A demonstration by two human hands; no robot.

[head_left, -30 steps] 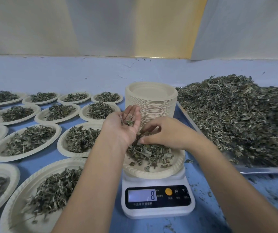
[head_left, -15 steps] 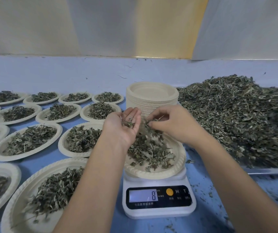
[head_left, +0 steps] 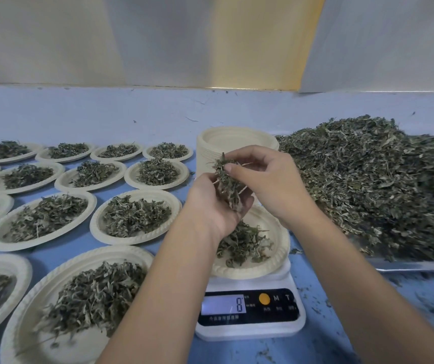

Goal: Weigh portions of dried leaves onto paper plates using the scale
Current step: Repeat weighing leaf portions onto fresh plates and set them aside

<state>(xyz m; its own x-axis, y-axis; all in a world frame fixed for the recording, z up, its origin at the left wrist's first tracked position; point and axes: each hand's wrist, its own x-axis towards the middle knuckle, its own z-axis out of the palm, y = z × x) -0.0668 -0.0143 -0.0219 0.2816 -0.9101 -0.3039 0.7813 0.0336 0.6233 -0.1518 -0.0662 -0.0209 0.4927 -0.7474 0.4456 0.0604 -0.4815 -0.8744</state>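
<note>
While the leaf heap (head_left: pixel 368 185) fills the frame's right, the plate (head_left: pixel 280 260) on the scale (head_left: pixel 250 334) sits lower centre, directly beneath both hands: left hand (head_left: pixel 210 208), lower and nearer, cups a leaf clump (head_left: pixel 226 179); right hand (head_left: pixel 268 179) pinches it.

Thirteen round cream paper plates heaped with dried green leaves (head_left: pixel 135 215) lie on the blue bench (head_left: pixel 105 122), in rows of four, four, three and two; a sliver at the left edge may be one more. One more filled plate (head_left: pixel 280 232) sits on the one white digital scale (head_left: pixel 247 311). There is one stack of empty plates (head_left: pixel 236 139), and one silver metal tray (head_left: pixel 415 266) bearing one large heap of loose leaves (head_left: pixel 368 179). There are two hands, the left hand (head_left: pixel 210 206) and the right hand (head_left: pixel 268 182), with one clump of leaves (head_left: pixel 227 185) between them.
</note>
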